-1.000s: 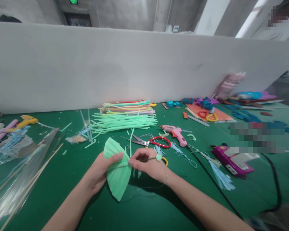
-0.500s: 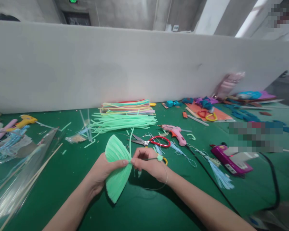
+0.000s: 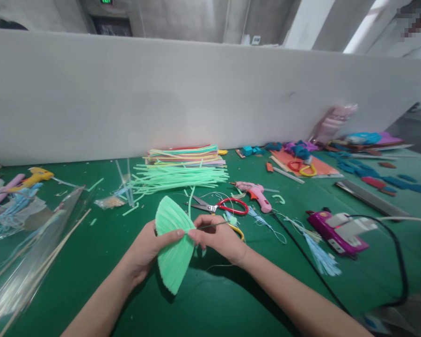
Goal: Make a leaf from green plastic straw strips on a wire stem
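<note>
A light green fan of pipe cleaners, pinched narrow at its middle, is held over the table. My left hand grips it from the left, thumb pressed near the gathered centre. Closed in a pinch, my right hand meets that same centre from the right. One green pipe cleaner sticks up beside its fingers. A thin dark strand runs rightward from this hand. Just beyond lie red-handled scissors with parted blades. What the fingers behind the fan do is hidden.
Loose green pipe cleaners lie ahead, before a multicoloured bundle. A pink glue gun, blue tassels and a purple power strip are to the right. Clear plastic wrap and a yellow glue gun lie left. A white partition stands behind.
The fan has shifted slightly right and turned a little. My right fingers have come closer to my left thumb, over the fan's centre.
</note>
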A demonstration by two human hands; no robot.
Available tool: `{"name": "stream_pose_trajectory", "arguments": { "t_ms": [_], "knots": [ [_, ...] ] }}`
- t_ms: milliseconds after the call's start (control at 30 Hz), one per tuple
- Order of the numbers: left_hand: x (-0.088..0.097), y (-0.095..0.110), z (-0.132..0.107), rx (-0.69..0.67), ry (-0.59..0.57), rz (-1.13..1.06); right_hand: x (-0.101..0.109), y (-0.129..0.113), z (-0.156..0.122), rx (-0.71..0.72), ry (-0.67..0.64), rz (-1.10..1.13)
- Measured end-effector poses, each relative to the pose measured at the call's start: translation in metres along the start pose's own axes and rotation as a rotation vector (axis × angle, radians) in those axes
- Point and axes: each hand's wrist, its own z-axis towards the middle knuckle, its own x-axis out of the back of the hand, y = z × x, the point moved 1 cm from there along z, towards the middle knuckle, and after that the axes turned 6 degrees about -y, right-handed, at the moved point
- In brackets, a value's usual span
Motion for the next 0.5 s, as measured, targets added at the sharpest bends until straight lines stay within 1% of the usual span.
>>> {"name": "stream_pose_trajectory", "arguments": {
  "t_ms": [200,367,500],
  "knots": [
    [-0.0014,-0.0001,0.0006,-0.022,0.006,0.021,-0.0038,0.0005,0.0006,0.042,0.009,0.007],
    [-0.0015,-0.0023,0.0018,-0.026,0.027,0.04,-0.0054,-0.0017,0.0006,0.022,0.029,-0.023],
    [-0.0056,-0.0015,0.0005,-0.022,0.023,0.044,-0.0067,-0.003,-0.0002,0.026,0.051,-0.027]
  ]
}}
